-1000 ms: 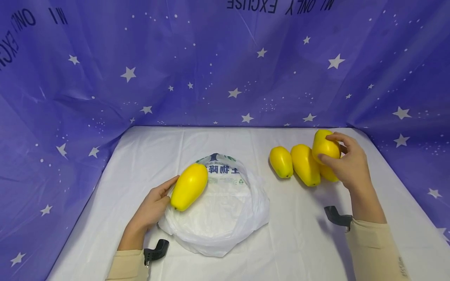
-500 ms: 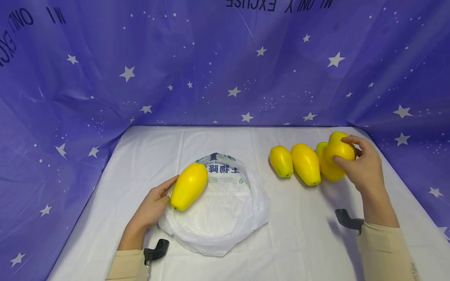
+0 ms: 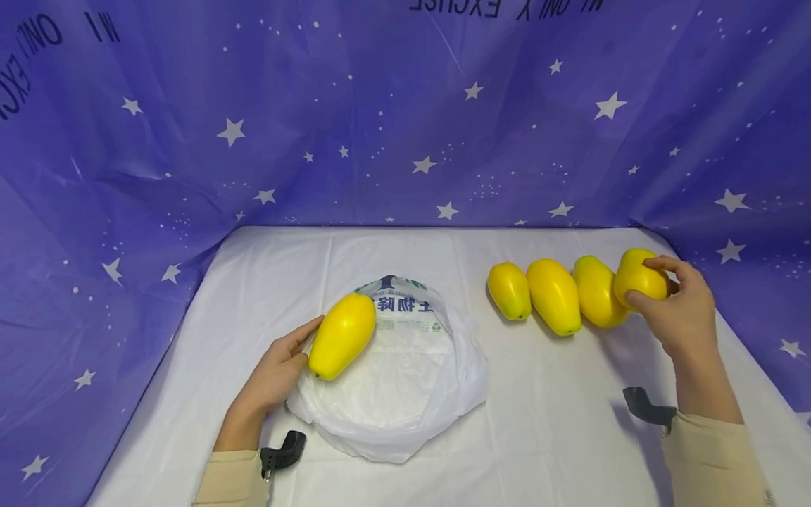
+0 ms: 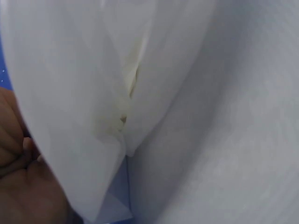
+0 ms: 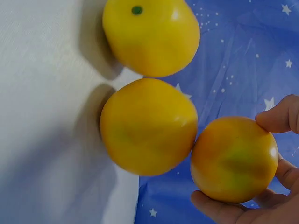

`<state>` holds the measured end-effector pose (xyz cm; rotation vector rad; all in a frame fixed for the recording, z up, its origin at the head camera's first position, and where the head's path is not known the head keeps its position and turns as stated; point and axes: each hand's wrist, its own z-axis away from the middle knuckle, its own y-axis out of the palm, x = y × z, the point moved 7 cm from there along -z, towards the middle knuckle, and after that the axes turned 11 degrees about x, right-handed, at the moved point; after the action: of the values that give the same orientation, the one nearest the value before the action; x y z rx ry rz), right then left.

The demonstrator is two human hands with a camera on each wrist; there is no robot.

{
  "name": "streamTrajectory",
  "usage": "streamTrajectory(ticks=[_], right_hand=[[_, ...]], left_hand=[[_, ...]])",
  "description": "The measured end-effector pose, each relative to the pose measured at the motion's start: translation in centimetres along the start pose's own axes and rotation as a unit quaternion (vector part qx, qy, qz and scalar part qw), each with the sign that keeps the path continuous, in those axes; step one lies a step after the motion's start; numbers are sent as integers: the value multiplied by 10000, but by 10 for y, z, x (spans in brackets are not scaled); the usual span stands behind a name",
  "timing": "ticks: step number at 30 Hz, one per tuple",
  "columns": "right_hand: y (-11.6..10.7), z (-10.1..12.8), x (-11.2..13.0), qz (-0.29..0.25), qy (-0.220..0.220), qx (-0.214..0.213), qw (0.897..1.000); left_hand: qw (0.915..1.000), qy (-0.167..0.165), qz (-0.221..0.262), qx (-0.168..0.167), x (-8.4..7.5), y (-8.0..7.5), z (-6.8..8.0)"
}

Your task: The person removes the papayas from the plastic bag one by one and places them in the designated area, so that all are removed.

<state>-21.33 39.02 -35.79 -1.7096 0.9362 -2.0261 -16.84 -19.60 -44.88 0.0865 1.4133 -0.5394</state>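
In the head view, a yellow fruit [image 3: 640, 279] is gripped by the right hand [image 3: 681, 317], thumb and fingers curled round it, at the right end of a row of three more yellow fruits [image 3: 554, 296] lying on the white table [image 3: 538, 422]. A fifth fruit [image 3: 342, 335] is seen resting on the rim of a white plastic bag [image 3: 393, 380], with the left hand [image 3: 279, 373] set against its lower side, fingers nearly straight and not curled round it; whether the bag's edge is pinched beneath cannot be told. The right wrist view shows what the head view does not: the held fruit [image 5: 233, 158] touches its neighbour [image 5: 148, 126], and a green stem spot marks the next one [image 5: 150, 35], with the starred blue cloth [image 5: 243, 60] behind. In the left wrist view only folds of the bag [image 4: 112, 93] and part of the left hand [image 4: 23, 186] are seen; the fruit there is hidden.
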Motion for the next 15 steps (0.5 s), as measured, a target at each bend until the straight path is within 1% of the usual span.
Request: streamTrajectory(ticks=[7, 12, 15], right_hand=[[-8, -2, -17, -4, 245, -113, 9996], [-11, -5, -27, 127, 251, -174, 9995], [-9, -8, -34, 143, 289, -122, 9994]], left_hand=[[9999, 85, 59, 25, 0, 0, -1], [10000, 77, 30, 10, 1, 0, -1], [10000, 79, 25, 27, 1, 0, -2]])
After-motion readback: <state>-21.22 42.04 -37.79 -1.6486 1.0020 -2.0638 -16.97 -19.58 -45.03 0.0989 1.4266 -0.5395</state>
